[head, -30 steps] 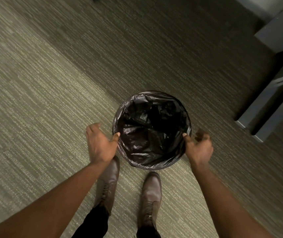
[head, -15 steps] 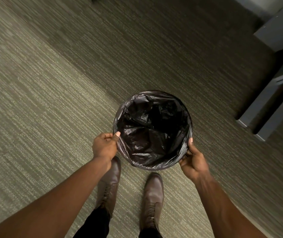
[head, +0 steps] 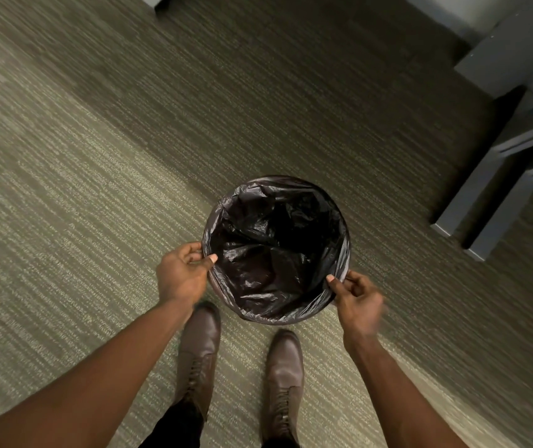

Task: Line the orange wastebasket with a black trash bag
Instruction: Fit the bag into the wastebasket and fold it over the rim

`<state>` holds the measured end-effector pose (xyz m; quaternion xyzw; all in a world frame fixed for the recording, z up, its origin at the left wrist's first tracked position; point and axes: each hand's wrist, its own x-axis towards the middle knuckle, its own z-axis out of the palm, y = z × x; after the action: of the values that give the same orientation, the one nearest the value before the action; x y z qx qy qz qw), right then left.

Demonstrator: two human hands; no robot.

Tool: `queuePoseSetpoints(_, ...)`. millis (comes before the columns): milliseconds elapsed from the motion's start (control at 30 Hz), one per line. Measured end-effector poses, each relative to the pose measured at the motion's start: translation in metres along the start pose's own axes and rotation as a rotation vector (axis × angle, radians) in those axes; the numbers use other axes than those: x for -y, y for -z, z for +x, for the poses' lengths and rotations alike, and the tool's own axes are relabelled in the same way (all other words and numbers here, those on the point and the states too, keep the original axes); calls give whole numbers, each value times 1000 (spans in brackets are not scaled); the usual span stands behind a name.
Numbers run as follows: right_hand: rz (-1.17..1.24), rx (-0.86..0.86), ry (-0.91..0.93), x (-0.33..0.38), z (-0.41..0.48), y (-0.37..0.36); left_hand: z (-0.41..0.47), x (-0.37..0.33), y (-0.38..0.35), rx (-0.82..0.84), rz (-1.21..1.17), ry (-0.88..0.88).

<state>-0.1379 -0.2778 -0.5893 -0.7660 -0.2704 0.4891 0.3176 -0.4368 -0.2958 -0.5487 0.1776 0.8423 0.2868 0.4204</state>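
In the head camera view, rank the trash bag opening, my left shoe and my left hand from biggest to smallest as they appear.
1. trash bag opening
2. left shoe
3. left hand

The hand sits nearer the camera, so true sizes may differ.

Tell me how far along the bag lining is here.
Mostly done: the bag sits open inside the basket, folded over the rim all round, hiding any orange. In hand: the left hand and right hand pinch the bag's edge at opposite sides of the rim. Left: probably only snugging the overhang and letting go.
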Motion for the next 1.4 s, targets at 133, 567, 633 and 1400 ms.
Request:
queuePoseSetpoints(133,3,-4,-22,-2,7,3,-3,-4,-6,-19,-10,-23)
queuePoseSetpoints(567,62,-99,116,56,61,76,-4,-108,-88,65,-15,-266)
queuePoseSetpoints(633,72,-123,136,65,73,86,-2,-129,-105,96,-9,-291)
queuePoseSetpoints(1400,50,-281,103,82,176,139,56,-184,-255,309,202,-468)
